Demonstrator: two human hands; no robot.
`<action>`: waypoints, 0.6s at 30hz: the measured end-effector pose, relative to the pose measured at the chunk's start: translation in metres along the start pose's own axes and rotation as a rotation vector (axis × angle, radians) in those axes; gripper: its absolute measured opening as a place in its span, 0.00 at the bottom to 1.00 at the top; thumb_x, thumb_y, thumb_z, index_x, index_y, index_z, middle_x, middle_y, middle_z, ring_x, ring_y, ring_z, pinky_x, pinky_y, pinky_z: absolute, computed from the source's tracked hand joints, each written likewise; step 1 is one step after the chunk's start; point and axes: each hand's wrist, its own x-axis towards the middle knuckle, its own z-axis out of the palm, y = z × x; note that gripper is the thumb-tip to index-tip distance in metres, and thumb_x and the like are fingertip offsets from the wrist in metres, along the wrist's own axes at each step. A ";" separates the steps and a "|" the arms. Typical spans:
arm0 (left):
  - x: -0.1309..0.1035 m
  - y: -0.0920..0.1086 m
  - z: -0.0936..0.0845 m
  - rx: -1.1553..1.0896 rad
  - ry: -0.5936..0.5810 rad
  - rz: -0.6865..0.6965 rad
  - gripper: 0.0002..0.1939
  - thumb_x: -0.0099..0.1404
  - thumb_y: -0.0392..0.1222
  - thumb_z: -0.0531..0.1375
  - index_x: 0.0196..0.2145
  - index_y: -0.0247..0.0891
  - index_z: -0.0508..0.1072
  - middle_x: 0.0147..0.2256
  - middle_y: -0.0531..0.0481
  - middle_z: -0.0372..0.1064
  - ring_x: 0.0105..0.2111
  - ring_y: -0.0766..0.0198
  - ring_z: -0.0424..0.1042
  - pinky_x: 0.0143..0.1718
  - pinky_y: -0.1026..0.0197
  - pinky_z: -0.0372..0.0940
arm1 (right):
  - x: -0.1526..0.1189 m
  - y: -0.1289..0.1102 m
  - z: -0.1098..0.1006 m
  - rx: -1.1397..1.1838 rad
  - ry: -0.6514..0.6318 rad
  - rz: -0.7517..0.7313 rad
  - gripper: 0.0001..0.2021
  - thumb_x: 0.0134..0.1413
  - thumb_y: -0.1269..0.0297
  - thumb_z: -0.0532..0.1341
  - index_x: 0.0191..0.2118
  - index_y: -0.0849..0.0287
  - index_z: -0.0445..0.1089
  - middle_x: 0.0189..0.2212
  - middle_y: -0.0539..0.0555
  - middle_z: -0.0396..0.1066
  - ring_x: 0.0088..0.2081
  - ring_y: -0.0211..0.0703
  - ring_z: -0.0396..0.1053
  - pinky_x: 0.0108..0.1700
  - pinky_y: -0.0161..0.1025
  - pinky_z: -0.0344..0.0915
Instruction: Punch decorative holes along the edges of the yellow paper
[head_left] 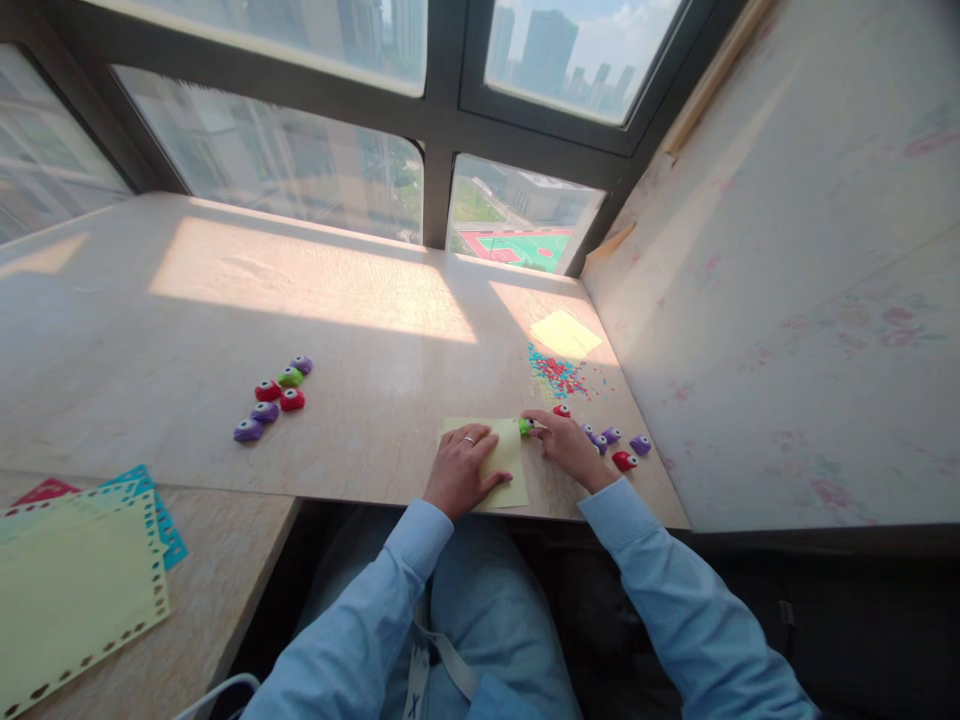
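A pale yellow sheet of paper (512, 452) lies at the front edge of the windowsill counter. My left hand (465, 467) rests flat on it with the fingers stretched out, a ring on one of them. At the sheet's upper right edge is a small green craft punch (524, 427), gripped between the fingers and thumb of my right hand (568, 445). That hand partly hides the punch. Just behind my right hand sits a red craft punch (562, 410). Purple craft punches (611, 435) and another red punch (624, 461) lie to its right.
Red and blue punched-out paper bits (559, 375) are scattered near a yellow paper stack (566, 334). Several more craft punches (264, 412) stand to the left. Sheets with punched borders (75, 600) lie at lower left. A wall (787, 300) bounds the right, a window (439, 120) the back.
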 end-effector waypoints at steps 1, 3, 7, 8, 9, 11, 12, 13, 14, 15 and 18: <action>0.000 0.000 0.000 -0.001 0.001 0.001 0.26 0.56 0.54 0.67 0.49 0.39 0.73 0.51 0.40 0.71 0.53 0.47 0.67 0.52 0.45 0.61 | 0.001 0.000 0.000 0.004 -0.005 -0.001 0.19 0.55 0.76 0.55 0.50 0.57 0.73 0.37 0.54 0.78 0.34 0.42 0.75 0.41 0.38 0.69; 0.000 0.000 0.001 -0.001 0.001 0.004 0.26 0.56 0.54 0.67 0.49 0.39 0.73 0.51 0.40 0.70 0.53 0.47 0.67 0.52 0.45 0.61 | 0.003 0.001 -0.001 0.014 -0.020 -0.003 0.19 0.55 0.75 0.55 0.50 0.57 0.73 0.38 0.55 0.78 0.33 0.42 0.74 0.41 0.39 0.69; -0.001 -0.001 0.001 -0.002 0.003 0.009 0.26 0.57 0.54 0.67 0.49 0.39 0.73 0.51 0.39 0.70 0.53 0.47 0.66 0.53 0.45 0.61 | 0.006 0.002 -0.004 0.021 -0.060 0.007 0.18 0.56 0.73 0.56 0.51 0.59 0.73 0.35 0.55 0.78 0.32 0.42 0.74 0.40 0.39 0.69; -0.001 -0.001 0.001 -0.002 0.002 0.008 0.26 0.57 0.54 0.67 0.49 0.38 0.73 0.51 0.39 0.70 0.53 0.47 0.66 0.53 0.45 0.61 | 0.007 0.002 -0.005 0.020 -0.063 0.007 0.18 0.56 0.73 0.56 0.51 0.59 0.73 0.33 0.54 0.78 0.31 0.42 0.73 0.40 0.39 0.68; -0.001 -0.001 0.000 -0.002 0.002 0.007 0.26 0.57 0.54 0.67 0.49 0.38 0.73 0.52 0.39 0.70 0.53 0.47 0.66 0.53 0.45 0.61 | 0.008 0.003 -0.005 0.021 -0.065 0.004 0.18 0.56 0.74 0.56 0.50 0.59 0.74 0.31 0.54 0.78 0.31 0.42 0.73 0.40 0.39 0.68; -0.001 0.000 0.000 -0.001 -0.001 0.006 0.26 0.57 0.54 0.67 0.49 0.38 0.73 0.52 0.39 0.70 0.53 0.47 0.66 0.53 0.45 0.61 | 0.009 0.004 -0.005 0.028 -0.065 -0.007 0.18 0.55 0.74 0.55 0.50 0.58 0.74 0.28 0.52 0.77 0.30 0.42 0.73 0.40 0.39 0.68; -0.001 0.000 0.000 -0.001 -0.002 0.006 0.26 0.57 0.54 0.67 0.49 0.38 0.73 0.52 0.39 0.70 0.54 0.47 0.66 0.53 0.45 0.61 | 0.009 0.004 -0.005 0.032 -0.064 -0.011 0.18 0.55 0.75 0.55 0.50 0.58 0.74 0.27 0.52 0.76 0.30 0.42 0.73 0.40 0.39 0.68; -0.001 0.000 0.000 -0.002 -0.003 0.007 0.26 0.57 0.54 0.67 0.49 0.39 0.73 0.52 0.39 0.70 0.54 0.47 0.66 0.53 0.45 0.61 | 0.009 0.005 -0.005 0.035 -0.066 -0.016 0.18 0.55 0.75 0.55 0.49 0.59 0.74 0.26 0.52 0.76 0.29 0.42 0.73 0.39 0.39 0.67; -0.001 0.000 0.000 -0.002 -0.003 0.008 0.26 0.57 0.55 0.67 0.49 0.39 0.73 0.52 0.39 0.70 0.54 0.47 0.66 0.53 0.45 0.61 | 0.009 0.005 -0.005 0.039 -0.070 -0.021 0.18 0.55 0.75 0.55 0.49 0.59 0.74 0.25 0.51 0.75 0.29 0.41 0.73 0.39 0.38 0.67; -0.001 0.000 0.000 -0.002 -0.002 0.010 0.26 0.57 0.55 0.67 0.49 0.39 0.73 0.52 0.39 0.70 0.54 0.47 0.66 0.53 0.45 0.61 | 0.009 0.006 -0.005 0.043 -0.073 -0.027 0.18 0.55 0.75 0.55 0.49 0.59 0.74 0.25 0.51 0.75 0.28 0.41 0.72 0.38 0.38 0.67; -0.001 0.000 0.000 0.000 -0.002 0.010 0.26 0.57 0.55 0.66 0.49 0.38 0.73 0.52 0.39 0.70 0.53 0.47 0.66 0.53 0.45 0.61 | 0.008 0.010 -0.005 0.057 -0.068 -0.047 0.17 0.55 0.75 0.55 0.48 0.59 0.74 0.26 0.51 0.76 0.25 0.39 0.71 0.37 0.37 0.67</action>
